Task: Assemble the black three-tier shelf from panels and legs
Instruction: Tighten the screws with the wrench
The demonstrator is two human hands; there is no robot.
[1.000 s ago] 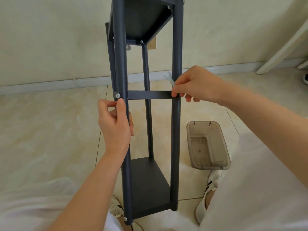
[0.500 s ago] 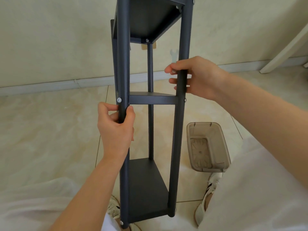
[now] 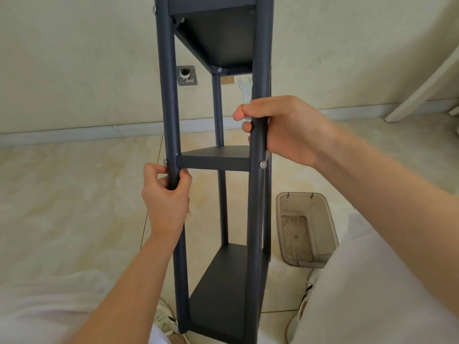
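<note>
The black three-tier shelf (image 3: 216,160) stands upright on the floor between my knees, with top, middle and bottom panels bolted between its round legs. My left hand (image 3: 165,199) grips the near left leg just below the middle panel. My right hand (image 3: 280,127) is wrapped round the near right leg (image 3: 255,219) above that panel. It also holds a small white wrench (image 3: 246,91) against the leg, whose open jaw sticks up above my fingers. Silver bolt heads (image 3: 262,164) show at the middle panel's corners.
A smoky transparent plastic bin (image 3: 306,228) lies on the tiled floor to the right of the shelf. My shoes (image 3: 164,321) and white trousers flank the shelf's base. A pale wall with a skirting board and a metal wall plate (image 3: 186,75) runs behind. A white slanted frame (image 3: 422,85) stands far right.
My right hand left the middle panel's right bolt and moved up to grasp the right leg, wrench still in it. The shelf has turned, showing another face. My left hand kept its hold.
</note>
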